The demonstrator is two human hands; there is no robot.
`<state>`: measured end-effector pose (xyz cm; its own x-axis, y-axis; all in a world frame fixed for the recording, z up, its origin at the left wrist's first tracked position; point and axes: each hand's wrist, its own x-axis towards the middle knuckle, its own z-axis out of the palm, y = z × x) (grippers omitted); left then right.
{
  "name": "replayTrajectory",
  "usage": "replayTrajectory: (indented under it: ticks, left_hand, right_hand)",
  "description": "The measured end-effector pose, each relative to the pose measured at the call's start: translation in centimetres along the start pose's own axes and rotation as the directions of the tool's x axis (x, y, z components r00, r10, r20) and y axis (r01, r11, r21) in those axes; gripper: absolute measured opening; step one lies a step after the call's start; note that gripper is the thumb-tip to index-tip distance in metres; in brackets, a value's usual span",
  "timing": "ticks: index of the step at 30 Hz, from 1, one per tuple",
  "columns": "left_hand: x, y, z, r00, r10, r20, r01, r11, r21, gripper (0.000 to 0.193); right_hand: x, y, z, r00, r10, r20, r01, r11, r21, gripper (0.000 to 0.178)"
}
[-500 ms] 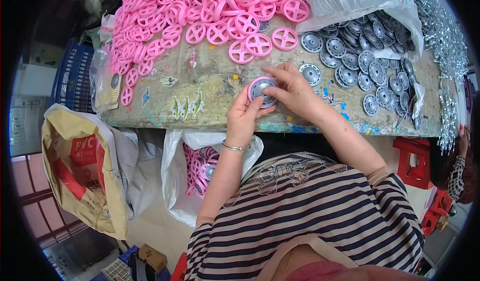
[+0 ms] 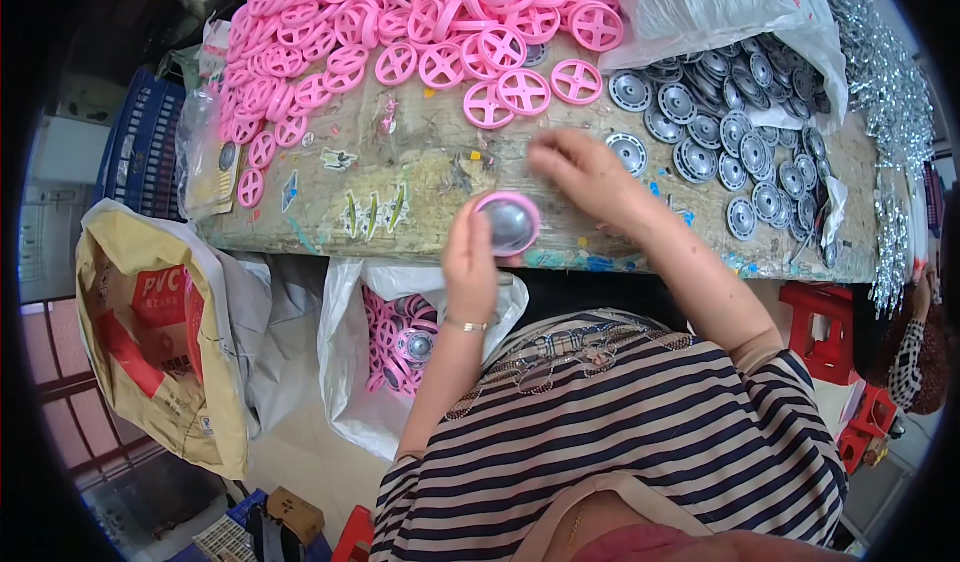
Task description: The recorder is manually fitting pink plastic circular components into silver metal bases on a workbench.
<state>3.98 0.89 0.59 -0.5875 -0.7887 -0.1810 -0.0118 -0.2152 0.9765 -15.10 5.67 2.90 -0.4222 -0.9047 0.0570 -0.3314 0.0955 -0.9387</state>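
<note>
My left hand (image 2: 468, 267) is closed on a pink toy wheel (image 2: 533, 220) with a grey disc (image 2: 508, 226) set in its middle, held near the table's front edge. My right hand (image 2: 585, 174) is off the wheel, up and to its right over the table, its fingers curled and smeared by motion. Nothing shows in it. The nearest piece to this hand is a loose grey disc (image 2: 627, 152). Beyond both hands lies a heap of pink four-spoked wheel rings (image 2: 440, 66). To the right is a pile of grey discs (image 2: 735, 132).
A white plastic bag (image 2: 730, 12) lies over the disc pile, beside silver tinsel (image 2: 875, 102). Below the table edge, a white bag (image 2: 345, 382) holds pink wheels with discs. A yellowish sack (image 2: 100, 262) gapes open at left. Red stools (image 2: 822, 332) stand at right.
My right hand has let go of the wheel and moved up from it. My left hand has drawn the wheel down and left, turning it.
</note>
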Motion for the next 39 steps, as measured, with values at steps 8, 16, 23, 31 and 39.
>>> replayTrajectory:
  ticks: [8,16,23,31,39]
  left_hand:
    - [-8.0,-3.5,-14.6,0.871,0.392,-0.296,-0.074,0.7,0.71,0.029]
    - [-2.7,-0.8,-6.4,0.979,0.171,-0.115,-0.156,0.979,0.132,0.042]
    - [4.3,0.2,2.7,0.998,0.029,0.05,-0.005,0.9,-0.436,0.048]
    - [4.9,-0.3,1.8,0.996,-0.028,0.079,0.064,0.866,-0.496,0.035]
    - [4.9,-0.1,1.8,0.995,0.002,0.097,0.043,0.885,-0.464,0.035]
  right_hand:
    - [6.9,4.0,-0.8,0.912,-0.411,-0.002,0.287,0.64,-0.713,0.048]
    - [3.5,-0.5,-0.7,0.878,-0.472,0.082,0.452,0.758,-0.47,0.034]
    - [0.5,-1.2,-0.5,0.874,-0.436,0.216,0.486,0.788,-0.378,0.03]
    - [11.8,4.7,-3.7,0.908,-0.418,0.027,0.272,0.54,-0.796,0.031]
    - [16.0,4.9,-2.7,0.946,-0.313,0.086,0.175,0.27,-0.947,0.027]
